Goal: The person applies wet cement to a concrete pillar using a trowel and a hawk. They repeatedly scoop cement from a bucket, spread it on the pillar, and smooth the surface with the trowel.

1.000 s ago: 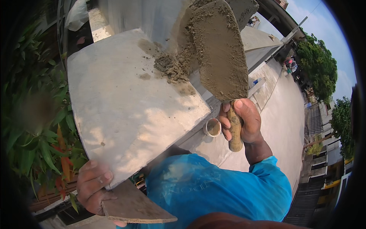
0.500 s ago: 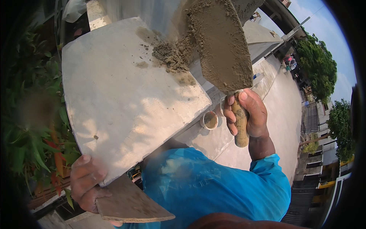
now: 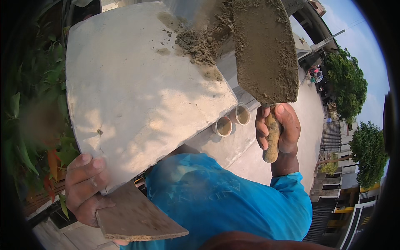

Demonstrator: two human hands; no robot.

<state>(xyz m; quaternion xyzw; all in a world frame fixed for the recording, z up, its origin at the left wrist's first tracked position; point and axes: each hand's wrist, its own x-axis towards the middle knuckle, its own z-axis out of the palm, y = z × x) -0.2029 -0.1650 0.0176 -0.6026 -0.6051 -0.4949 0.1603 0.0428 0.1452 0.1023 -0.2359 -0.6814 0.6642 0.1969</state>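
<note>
My right hand (image 3: 288, 131) is wrapped round the wooden handle of a trowel (image 3: 266, 54). Its broad blade points away from me, and grey-brown wet mortar coats the face I see. Left of the blade, a heap of mortar (image 3: 198, 46) lies at the edge of a pale concrete slab (image 3: 141, 87), with crumbs and damp smears around it. At the slab's near left corner, my left hand (image 3: 85, 189) grips a thin, flat brown board (image 3: 137, 218). Its fingers lie over the slab's corner, while the board sits below that corner.
Two round tubs (image 3: 223, 126) with brownish contents stand beyond the slab's right edge, on pale paving (image 3: 291, 166). Leafy plants (image 3: 31, 141) crowd the left side. A blue shirt sleeve (image 3: 287, 196) covers my right upper arm. Trees (image 3: 343, 79) and buildings line the far right.
The trowel and my right hand have shifted slightly right in the picture, and the blade stands more upright. The second tub shows more fully. Both hands keep their hold.
</note>
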